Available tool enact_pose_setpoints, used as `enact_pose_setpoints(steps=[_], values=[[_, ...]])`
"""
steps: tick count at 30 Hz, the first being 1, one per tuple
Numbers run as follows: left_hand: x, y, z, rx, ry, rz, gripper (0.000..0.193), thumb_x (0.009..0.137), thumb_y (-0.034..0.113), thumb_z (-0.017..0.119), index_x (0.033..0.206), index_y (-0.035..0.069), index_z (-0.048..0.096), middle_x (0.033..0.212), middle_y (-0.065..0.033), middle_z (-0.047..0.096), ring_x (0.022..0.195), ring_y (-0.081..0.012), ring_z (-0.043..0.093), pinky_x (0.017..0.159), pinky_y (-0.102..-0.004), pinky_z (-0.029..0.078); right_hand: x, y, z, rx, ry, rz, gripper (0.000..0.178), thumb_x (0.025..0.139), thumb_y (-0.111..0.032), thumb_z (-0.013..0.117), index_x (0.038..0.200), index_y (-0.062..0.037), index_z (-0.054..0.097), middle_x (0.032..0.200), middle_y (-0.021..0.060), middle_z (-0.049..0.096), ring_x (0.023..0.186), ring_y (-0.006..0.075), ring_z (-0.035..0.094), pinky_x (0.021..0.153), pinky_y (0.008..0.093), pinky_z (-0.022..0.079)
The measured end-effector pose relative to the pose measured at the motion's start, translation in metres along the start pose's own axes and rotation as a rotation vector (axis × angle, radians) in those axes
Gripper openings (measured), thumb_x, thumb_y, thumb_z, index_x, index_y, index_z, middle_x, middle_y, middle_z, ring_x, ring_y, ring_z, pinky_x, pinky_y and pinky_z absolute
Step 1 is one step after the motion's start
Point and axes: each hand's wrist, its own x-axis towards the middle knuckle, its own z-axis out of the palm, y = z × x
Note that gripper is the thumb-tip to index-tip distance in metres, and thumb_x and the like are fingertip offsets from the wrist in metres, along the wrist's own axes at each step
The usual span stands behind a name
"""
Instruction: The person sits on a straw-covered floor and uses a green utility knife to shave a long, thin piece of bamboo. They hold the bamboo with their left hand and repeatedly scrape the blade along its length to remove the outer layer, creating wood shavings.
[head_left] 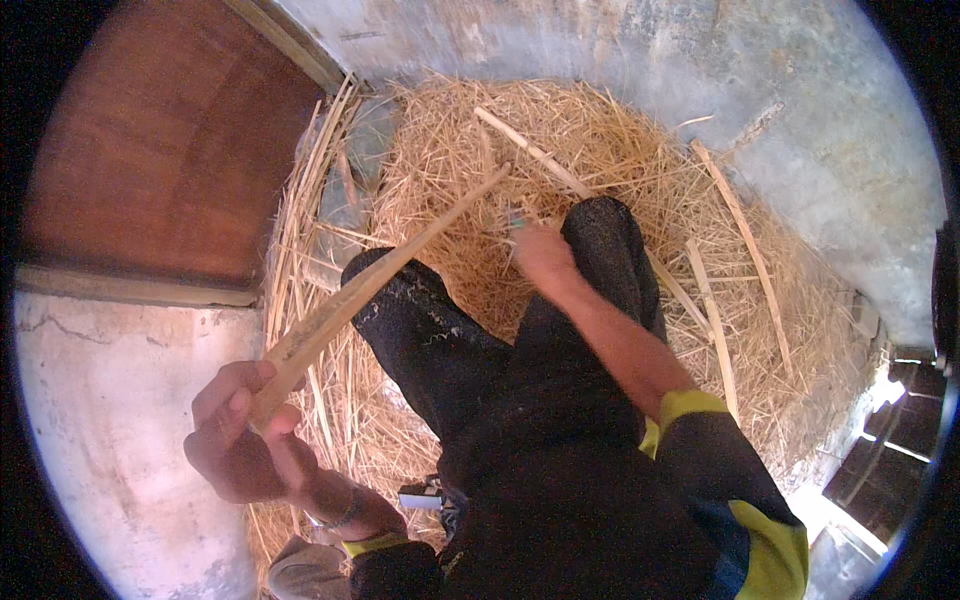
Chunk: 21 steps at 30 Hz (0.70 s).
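My left hand (pixel 245 435) is closed around the near end of a long split-wood strip (pixel 375 275), pale and probably bamboo. The strip slants up and away over my left knee, and its far tip hangs above the shavings between my legs. Beside my right knee, my right hand (pixel 545 258) is a loose fist. A small greenish bit (pixel 516 217) shows at its far side, but whatever it grips is too blurred to name. The right hand and the strip look apart.
Curly straw-coloured shavings (pixel 450 130) cover the floor around my legs. Loose strips (pixel 725 330) lie on them at the right, and thin slats (pixel 300 230) lean at the left. A brown door panel (pixel 170 150) and a stained wall (pixel 640 45) close in the space.
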Motion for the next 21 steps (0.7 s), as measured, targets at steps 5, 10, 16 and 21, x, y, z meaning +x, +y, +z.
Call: enact_pose_setpoints(steps=[5, 10, 16, 21], values=[[0.004, -0.009, -0.009, 0.083, -0.020, -0.005, 0.036, 0.083, 0.026, 0.064, 0.104, 0.003, 0.047, 0.083, -0.0201, 0.057, 0.064, -0.0225, 0.058, 0.047, -0.0276, 0.050, -0.008, -0.011, -0.027, 0.211, 0.079, 0.102, 0.036, 0.092, -0.030, 0.041, 0.101, 0.0023, 0.054, 0.072, 0.0258, 0.059, 0.070, 0.0419, 0.060, 0.061, 0.0537, 0.046], [0.003, -0.004, -0.013, 0.111, -0.015, -0.040, 0.033, 0.084, 0.029, 0.062, 0.100, 0.004, 0.048, 0.086, -0.0204, 0.056, 0.065, -0.0234, 0.054, 0.046, -0.0310, 0.050, -0.062, -0.098, -0.092, 0.513, -0.004, -0.147, 0.032, 0.093, -0.030, 0.044, 0.096, 0.0014, 0.048, 0.068, 0.0248, 0.056, 0.067, 0.0436, 0.057, 0.058, 0.0480, 0.044], [-0.001, 0.006, -0.005, -0.052, -0.108, 0.038, 0.035, 0.080, 0.025, 0.068, 0.097, 0.004, 0.045, 0.081, -0.0152, 0.055, 0.063, -0.0228, 0.054, 0.049, -0.0295, 0.040, -0.079, -0.113, -0.099, 0.324, -0.087, -0.166, 0.023, 0.089, -0.023, 0.051, 0.094, -0.0014, 0.049, 0.060, 0.0211, 0.057, 0.056, 0.0399, 0.058, 0.050, 0.0489, 0.047], [-0.004, -0.002, -0.011, -0.111, -0.097, 0.028, 0.037, 0.073, 0.017, 0.072, 0.098, 0.005, 0.047, 0.084, -0.0131, 0.056, 0.064, -0.0235, 0.055, 0.049, -0.0302, 0.040, -0.081, -0.120, -0.105, 0.334, 0.012, -0.300, 0.020, 0.088, -0.021, 0.052, 0.088, -0.0014, 0.047, 0.058, 0.0206, 0.056, 0.055, 0.0372, 0.059, 0.048, 0.0462, 0.047]])
